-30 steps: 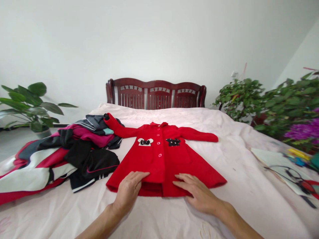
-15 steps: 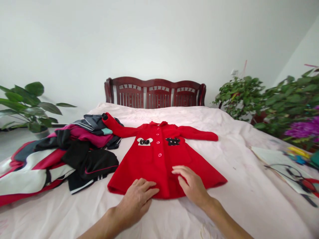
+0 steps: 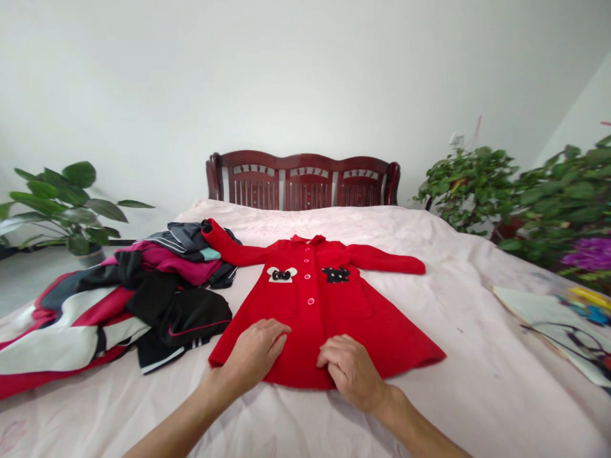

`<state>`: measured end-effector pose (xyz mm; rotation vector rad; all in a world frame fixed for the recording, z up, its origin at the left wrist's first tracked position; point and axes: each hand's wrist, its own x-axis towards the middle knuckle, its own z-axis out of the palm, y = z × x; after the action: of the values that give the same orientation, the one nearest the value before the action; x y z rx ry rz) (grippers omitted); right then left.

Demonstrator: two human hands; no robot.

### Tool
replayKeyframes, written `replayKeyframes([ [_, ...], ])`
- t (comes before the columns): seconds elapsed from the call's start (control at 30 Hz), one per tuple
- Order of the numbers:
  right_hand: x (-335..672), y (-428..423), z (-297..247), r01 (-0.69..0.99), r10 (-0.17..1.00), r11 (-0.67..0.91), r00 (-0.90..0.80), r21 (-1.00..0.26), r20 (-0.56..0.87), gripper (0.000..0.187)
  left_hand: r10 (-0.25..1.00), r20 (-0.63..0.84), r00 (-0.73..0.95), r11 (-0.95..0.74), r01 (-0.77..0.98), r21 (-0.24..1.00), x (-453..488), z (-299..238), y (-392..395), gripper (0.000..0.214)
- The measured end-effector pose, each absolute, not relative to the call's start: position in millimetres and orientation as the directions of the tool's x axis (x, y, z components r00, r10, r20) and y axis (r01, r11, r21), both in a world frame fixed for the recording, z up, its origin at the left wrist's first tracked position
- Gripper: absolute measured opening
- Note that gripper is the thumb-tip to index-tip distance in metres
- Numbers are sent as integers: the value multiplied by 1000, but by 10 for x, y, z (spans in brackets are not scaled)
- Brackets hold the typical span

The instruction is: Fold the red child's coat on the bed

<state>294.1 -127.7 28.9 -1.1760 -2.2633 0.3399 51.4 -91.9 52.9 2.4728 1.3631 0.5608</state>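
A red coat (image 3: 291,305) with long sleeves lies front up and spread out, its collar away from me. Pink buttons run down its middle, with a white patch and black bow (image 3: 281,275) on one side and a black dotted patch (image 3: 335,275) on the other. My left hand (image 3: 255,353) rests on the lower left of the skirt, fingers loosely bent and thumb apart. Near the hem, my right hand (image 3: 353,372) has its fingers curled in on the cloth by the front edge. The fingertips are partly hidden.
A heap of clothes (image 3: 162,299) lies at left, under the coat's raised cuff. The bed has a pale pink sheet (image 3: 458,394) and a dark wooden headboard (image 3: 305,181). Glasses (image 3: 568,337) sit on paper at right. Potted plants (image 3: 71,203) stand on both sides.
My left hand has shifted up and left on the coat. My right hand has moved toward the hem and its fingers have curled in. The view has turned slightly left.
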Motion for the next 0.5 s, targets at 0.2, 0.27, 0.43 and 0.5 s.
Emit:
replayKeyframes([
  [0.2,2654,-1020,317,653,772,636,-537,-413,341,39,812,201,548,-579,801,155,587,88,-825,53],
  [0.27,2696,-955,221,654,765,642,-583,-401,274,38,816,192,545,-571,812,122,501,-13,-885,57],
  [0.43,2868,-903,111,632,749,662,-575,-403,329,32,839,198,506,-528,846,74,209,-88,-1056,65],
  [0.5,2881,-874,175,646,742,671,-582,-365,333,26,840,214,498,-520,852,57,120,-107,-1100,68],
])
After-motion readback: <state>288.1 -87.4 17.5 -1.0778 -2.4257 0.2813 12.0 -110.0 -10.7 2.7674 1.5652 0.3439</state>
